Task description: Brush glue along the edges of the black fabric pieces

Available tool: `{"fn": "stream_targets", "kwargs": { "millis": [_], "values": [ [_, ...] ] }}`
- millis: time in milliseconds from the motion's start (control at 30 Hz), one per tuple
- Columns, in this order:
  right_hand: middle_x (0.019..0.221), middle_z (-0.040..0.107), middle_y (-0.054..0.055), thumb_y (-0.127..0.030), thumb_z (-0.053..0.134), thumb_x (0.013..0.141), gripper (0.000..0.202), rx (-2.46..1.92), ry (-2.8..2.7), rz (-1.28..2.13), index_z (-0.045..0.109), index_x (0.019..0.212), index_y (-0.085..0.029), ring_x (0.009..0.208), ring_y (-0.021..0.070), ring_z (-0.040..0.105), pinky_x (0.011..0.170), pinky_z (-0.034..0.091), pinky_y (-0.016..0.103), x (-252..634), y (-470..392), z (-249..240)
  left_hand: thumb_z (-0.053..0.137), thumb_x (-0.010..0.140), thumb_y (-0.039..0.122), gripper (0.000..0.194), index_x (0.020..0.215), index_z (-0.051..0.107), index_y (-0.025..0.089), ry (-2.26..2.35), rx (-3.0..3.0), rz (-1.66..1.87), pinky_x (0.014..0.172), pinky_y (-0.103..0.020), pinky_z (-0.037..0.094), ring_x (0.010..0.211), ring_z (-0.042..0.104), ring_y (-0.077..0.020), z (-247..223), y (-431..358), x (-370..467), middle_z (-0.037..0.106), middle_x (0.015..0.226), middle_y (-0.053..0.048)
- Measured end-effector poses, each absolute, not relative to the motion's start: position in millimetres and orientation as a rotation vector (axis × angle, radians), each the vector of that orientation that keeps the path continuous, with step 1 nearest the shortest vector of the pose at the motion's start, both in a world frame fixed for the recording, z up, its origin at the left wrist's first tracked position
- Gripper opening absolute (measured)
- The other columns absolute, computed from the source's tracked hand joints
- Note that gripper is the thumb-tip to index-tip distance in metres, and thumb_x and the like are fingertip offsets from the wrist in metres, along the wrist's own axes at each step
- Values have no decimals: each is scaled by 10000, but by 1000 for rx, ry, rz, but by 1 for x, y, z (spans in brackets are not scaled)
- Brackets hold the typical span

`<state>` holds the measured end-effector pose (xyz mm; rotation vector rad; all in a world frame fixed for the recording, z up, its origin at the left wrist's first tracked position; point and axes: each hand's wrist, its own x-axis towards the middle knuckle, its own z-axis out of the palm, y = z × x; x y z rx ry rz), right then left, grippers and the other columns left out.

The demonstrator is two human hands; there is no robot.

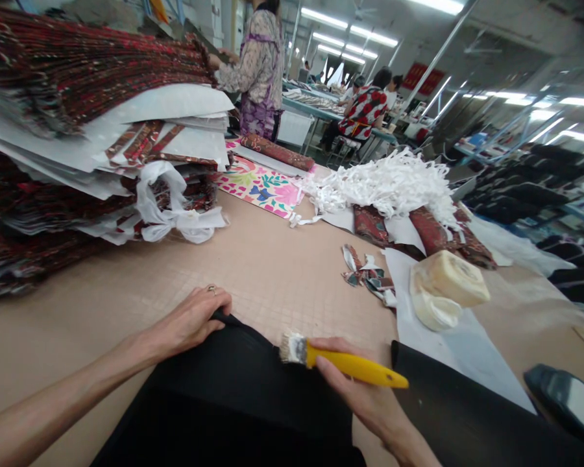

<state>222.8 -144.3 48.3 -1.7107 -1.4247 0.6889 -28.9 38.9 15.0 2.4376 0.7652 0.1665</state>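
Note:
A black sheet of material lies at the table's near side, its far edge folded or raised. My left hand, with a ring on one finger, is closed on that edge at the sheet's upper left corner. My right hand is wrapped round a brush with a yellow handle. The brush's whitish bristles touch or hover just over the sheet's far edge, right of my left hand; contact is unclear. A second black piece lies to the right.
Patterned fabric stacks rise at the left. Across the brown table lie fabric scraps, white strips, and a cream-coloured container on white paper. A dark object sits right. People work beyond.

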Motion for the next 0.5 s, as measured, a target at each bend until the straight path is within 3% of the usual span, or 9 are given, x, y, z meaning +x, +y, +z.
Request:
{"fn": "stream_targets", "kwargs": {
  "millis": [133, 267, 400, 500],
  "values": [
    [834, 746, 28, -346, 614, 763, 177, -1770, -1347, 707, 730, 844, -239, 789, 198, 698, 785, 566, 337, 235, -155, 35, 498, 858, 206, 133, 985, 534, 214, 731, 2368, 177, 812, -311, 381, 907, 528, -199, 12, 39, -29, 599, 967, -19],
    [794, 745, 18, -400, 647, 731, 195, -2006, -1063, 519, 722, 814, -241, 707, 197, 700, 641, 575, 239, 293, -204, 32, 456, 893, 196, 119, 916, 570, 215, 638, 2430, 235, 785, -292, 375, 846, 542, -180, 10, 42, -30, 614, 878, -6],
    [805, 749, 6, -394, 700, 665, 176, -2161, -1132, 323, 733, 777, -262, 758, 224, 710, 640, 581, 228, 331, -230, 41, 488, 846, 147, 105, 876, 569, 205, 674, 2336, 299, 770, -273, 384, 838, 546, -169, 9, 43, -34, 605, 870, 1],
    [758, 742, 14, -412, 687, 706, 297, -2105, -1133, 404, 717, 960, -260, 601, 196, 694, 525, 567, 227, 312, -214, 43, 531, 791, 137, 82, 840, 559, 198, 779, 2200, 295, 723, -255, 393, 797, 551, -159, 12, 43, -36, 597, 832, 14]
  ]
}}
